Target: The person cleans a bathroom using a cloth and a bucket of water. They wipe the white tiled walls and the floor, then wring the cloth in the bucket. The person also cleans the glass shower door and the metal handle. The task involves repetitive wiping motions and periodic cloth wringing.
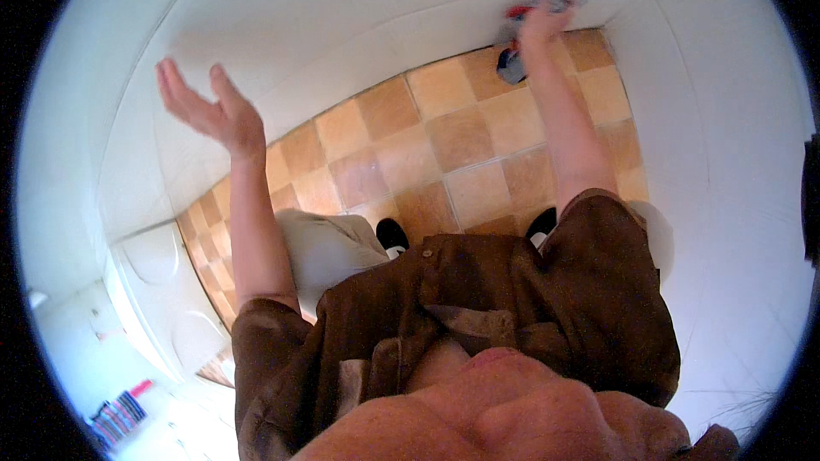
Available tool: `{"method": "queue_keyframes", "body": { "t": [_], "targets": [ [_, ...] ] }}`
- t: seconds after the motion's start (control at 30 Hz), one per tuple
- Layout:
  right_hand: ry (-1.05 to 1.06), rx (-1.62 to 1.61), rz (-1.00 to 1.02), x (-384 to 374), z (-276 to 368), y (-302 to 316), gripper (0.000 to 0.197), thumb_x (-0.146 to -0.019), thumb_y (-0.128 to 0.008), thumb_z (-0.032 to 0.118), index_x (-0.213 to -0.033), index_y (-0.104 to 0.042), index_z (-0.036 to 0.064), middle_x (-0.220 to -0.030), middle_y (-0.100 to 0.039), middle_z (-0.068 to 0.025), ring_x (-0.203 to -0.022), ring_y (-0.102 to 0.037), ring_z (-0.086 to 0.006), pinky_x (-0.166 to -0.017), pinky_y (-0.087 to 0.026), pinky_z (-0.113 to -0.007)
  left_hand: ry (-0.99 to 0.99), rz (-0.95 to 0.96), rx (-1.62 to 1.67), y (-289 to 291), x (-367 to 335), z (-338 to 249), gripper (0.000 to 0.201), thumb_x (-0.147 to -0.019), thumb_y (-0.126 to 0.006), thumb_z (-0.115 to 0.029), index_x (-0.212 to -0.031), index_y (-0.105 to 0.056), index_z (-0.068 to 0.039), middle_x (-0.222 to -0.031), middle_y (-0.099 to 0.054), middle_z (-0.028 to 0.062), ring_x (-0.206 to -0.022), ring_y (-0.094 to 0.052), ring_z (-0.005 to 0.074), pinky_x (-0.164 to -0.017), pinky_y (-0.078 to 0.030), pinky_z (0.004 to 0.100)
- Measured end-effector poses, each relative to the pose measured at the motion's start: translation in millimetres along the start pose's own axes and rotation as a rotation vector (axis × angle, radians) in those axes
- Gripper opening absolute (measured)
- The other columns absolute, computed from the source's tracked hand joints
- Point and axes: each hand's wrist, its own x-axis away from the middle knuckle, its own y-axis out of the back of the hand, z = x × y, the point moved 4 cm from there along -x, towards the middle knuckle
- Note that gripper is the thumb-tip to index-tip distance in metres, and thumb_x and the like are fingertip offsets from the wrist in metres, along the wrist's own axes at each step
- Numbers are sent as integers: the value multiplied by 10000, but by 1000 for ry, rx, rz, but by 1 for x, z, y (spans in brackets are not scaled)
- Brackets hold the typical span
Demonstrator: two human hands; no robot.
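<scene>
My right hand reaches far forward to the right, low by the white wall. It is closed on a cloth, red and grey and smeared by motion. A grey and dark blue part hangs below the hand; whether it belongs to the same cloth is hard to tell. On the left, my left hand is raised in front of the wall, fingers stretched out and holding nothing. I cannot tell if its fingertips touch the wall.
White walls stand ahead and along the right side. Orange and brown checkered tiles cover the floor under my dark shoes. A white panelled door is at the left, with a striped textile beyond it.
</scene>
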Motion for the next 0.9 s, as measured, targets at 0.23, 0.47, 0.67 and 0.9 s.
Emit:
{"method": "queue_keyframes", "body": {
  "t": [0.23,0.47,0.67,0.9],
  "targets": [
    [75,-123,497,110,41,-49,425,-815,-622,74,-1199,-505,-65,-1266,-487,-282,-1211,-428,-444,-1082,-293,-501,-228,17,71,-44,-55,-71,533,-936,-593,-151,-1401,-405,29,-1461,-369,213,-1387,-323,339,-1142,-276,456],
    [344,-171,-19,-28,50,-5,288,-852,-587,83,-1120,-571,-21,-1195,-550,-209,-1154,-473,-383,-1032,-338,-461,-886,37,-190,-40,-156,-63,501,-965,-574,-294,-1404,-472,-77,-1475,-439,119,-1425,-312,252,-1178,-204,424],
    [177,24,-190,-159,-71,34,402,-900,-547,193,-1234,-528,-31,-1236,-535,-280,-1183,-466,-437,-1067,-302,-504,-995,86,-332,-56,-176,-49,550,-1012,-419,-425,-1414,-469,-54,-1479,-436,125,-1433,-294,268,-1187,-116,427],
    [-428,294,181,-28,-152,-4,514,-949,-452,295,-1306,-468,-74,-1375,-392,-379,-1311,-323,-517,-1131,-203,-558,-1015,76,-379,-57,-173,-47,611,-999,-412,-461,-1406,-458,-8,-1489,-404,167,-1443,-268,300,-1193,-86,440]
  ]
}}
